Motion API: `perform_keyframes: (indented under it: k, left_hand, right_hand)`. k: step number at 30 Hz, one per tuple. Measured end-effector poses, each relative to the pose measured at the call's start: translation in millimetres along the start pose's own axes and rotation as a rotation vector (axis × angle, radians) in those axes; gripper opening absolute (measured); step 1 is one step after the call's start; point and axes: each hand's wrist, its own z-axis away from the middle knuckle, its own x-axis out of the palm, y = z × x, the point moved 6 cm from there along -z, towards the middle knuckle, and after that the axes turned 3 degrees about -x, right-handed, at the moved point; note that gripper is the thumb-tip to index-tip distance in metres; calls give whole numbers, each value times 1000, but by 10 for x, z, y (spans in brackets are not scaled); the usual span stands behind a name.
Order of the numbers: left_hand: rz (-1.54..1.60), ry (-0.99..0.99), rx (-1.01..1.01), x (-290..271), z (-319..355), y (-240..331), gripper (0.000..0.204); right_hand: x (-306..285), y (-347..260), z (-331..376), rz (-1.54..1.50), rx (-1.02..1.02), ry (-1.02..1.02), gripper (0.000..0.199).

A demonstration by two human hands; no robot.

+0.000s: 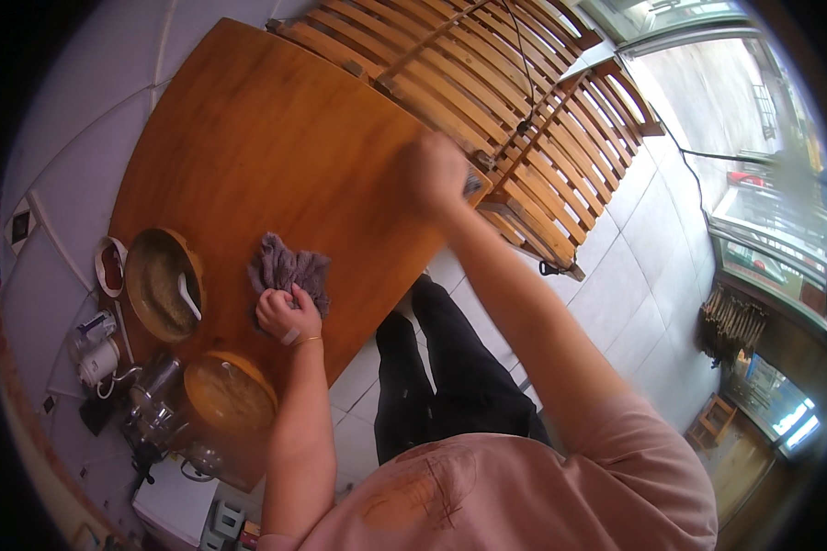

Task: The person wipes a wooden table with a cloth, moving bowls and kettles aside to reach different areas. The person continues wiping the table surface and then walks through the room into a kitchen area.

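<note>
A crumpled grey-purple cloth (289,268) lies on the brown wooden table (276,138). My left hand (288,315) grips its near edge, fingers bent into the folds. Over at the table's right edge is my right hand (437,174), arm stretched out and smeared by motion. Its fingers look curled, but the blur hides whether anything is in them. Just past that hand, a small dark striped patch (473,184) shows at the table corner; I cannot make out what it is.
Left of the cloth stand a large round pan (147,275) with a white spoon (189,296), a small bowl (110,266) with dark red contents, and a second round pan (231,390). Metal and white kitchenware (156,386) crowds the left edge. Slatted wooden benches (469,69) adjoin the table's far right side.
</note>
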Motion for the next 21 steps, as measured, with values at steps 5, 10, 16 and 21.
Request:
perform_keyframes:
  k: [5, 10, 16, 21]
  left_hand:
    - [16, 15, 10, -12, -11, 10, 25]
    - [7, -16, -12, -21, -25, 5, 25]
    - [22, -26, -21, -14, -23, -19, 25]
    - [31, -38, -27, -19, -5, -34, 25]
  right_hand:
    - [84, -456, -83, -142, -397, -171, 7]
    - [0, 1, -257, -202, 32, 167, 13]
    - [142, -453, -391, -142, -205, -132, 15]
    - [10, -530, -551, -95, 15, 139, 14]
